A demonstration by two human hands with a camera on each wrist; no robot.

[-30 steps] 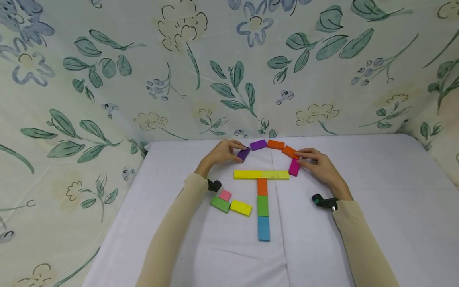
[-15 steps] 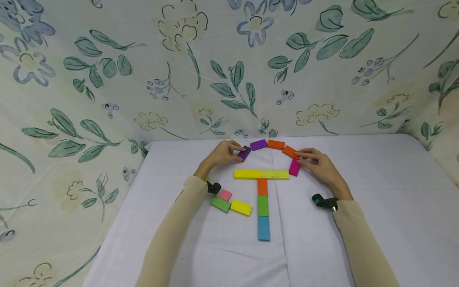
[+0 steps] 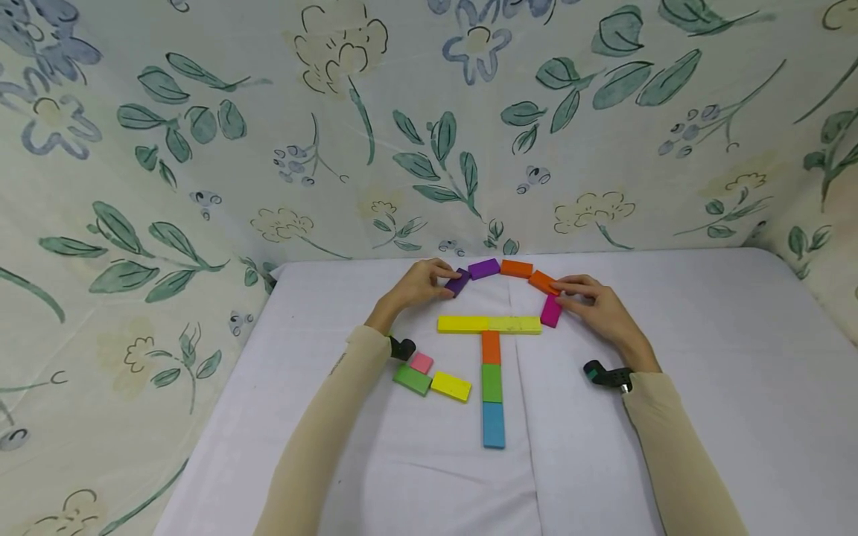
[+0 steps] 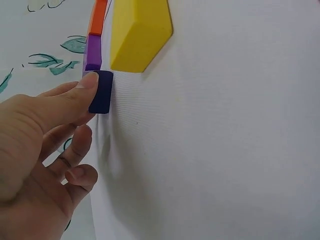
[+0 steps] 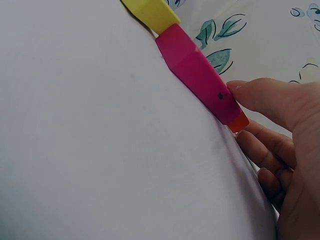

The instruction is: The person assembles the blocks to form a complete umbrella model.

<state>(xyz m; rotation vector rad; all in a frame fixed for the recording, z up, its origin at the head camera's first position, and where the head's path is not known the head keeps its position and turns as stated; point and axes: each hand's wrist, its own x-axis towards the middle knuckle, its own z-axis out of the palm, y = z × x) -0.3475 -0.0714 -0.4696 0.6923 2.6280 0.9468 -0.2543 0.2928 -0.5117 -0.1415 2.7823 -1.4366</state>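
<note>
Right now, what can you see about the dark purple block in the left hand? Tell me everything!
The dark purple block is a plain, straight-edged piece, smooth and matte, nearly navy in the left wrist view; I can't tell its material. It sits slanted at the left end of the curved row of blocks, its far end touching or almost touching the lighter purple block. The left hand pinches it.

The left hand (image 3: 421, 284) covers part of the dark block (image 3: 459, 284). In the right wrist view, the pink block (image 5: 195, 67) hides most of 1 orange block (image 5: 240, 122), and the top edge cuts off 1 yellow block (image 5: 153, 13).
</note>
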